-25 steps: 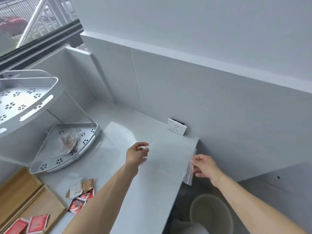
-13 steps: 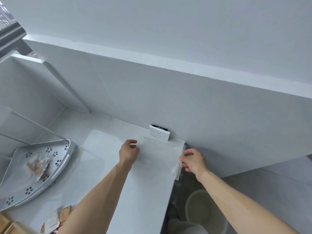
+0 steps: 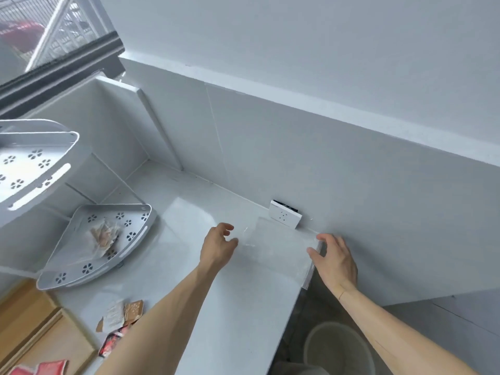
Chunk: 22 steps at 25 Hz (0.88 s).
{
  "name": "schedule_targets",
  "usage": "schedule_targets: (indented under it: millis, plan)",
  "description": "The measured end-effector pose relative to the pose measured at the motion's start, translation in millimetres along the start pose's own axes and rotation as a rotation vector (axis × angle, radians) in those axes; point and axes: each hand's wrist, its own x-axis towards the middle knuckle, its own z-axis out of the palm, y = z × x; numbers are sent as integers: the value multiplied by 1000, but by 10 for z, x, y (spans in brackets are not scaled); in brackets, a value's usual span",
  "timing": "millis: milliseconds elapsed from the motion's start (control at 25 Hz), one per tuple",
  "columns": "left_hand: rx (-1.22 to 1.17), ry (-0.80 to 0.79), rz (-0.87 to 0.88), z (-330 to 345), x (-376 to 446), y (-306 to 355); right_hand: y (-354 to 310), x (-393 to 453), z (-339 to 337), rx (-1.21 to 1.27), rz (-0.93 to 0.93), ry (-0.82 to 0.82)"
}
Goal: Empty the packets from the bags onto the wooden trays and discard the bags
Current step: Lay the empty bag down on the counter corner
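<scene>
A clear empty plastic bag lies flat on the white counter, just in front of the wall socket. My left hand hovers at the bag's left edge with its fingers loosely curled and holding nothing. At the bag's right corner, by the counter's end, my right hand has its fingers spread. Two wooden trays sit at the lower left, with red packets on the near one. More packets lie loose on the counter beside the trays.
A white corner shelf stands at the left, its lower tier holding a clear bag of packets. A white socket sits at the wall. A round bin stands on the floor below the counter's right end.
Both hands held the bag stretched between them, its right end hanging over the counter edge. Now it lies flat on the counter and both hands have let go.
</scene>
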Motion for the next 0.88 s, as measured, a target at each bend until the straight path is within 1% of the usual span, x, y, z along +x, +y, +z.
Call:
schedule_targets:
  millis: [160,280,440,560,760,880]
  plan:
    - [-35,37,-33,-276,-322,-353,-291,-87,124,-100,-287,-64]
    - [-69,99,-70,-512,-580,-640,-577,-146,282,-154,-430,-186]
    - [-21,221,-111,-957,-906,-1016,-1109,-261,556,-248,-613,-358]
    - [54,307,-185,-1369,-1133,-1297,-1598,-393,802,-331,-772,-440]
    - [137,411,-249,-1971,-1412,-1720,-2385,-718,1215,-401,-966,-479]
    - [153,461,-311,-2298,-1407,-1916,-2766,-905,1474,-426,-1039,-478]
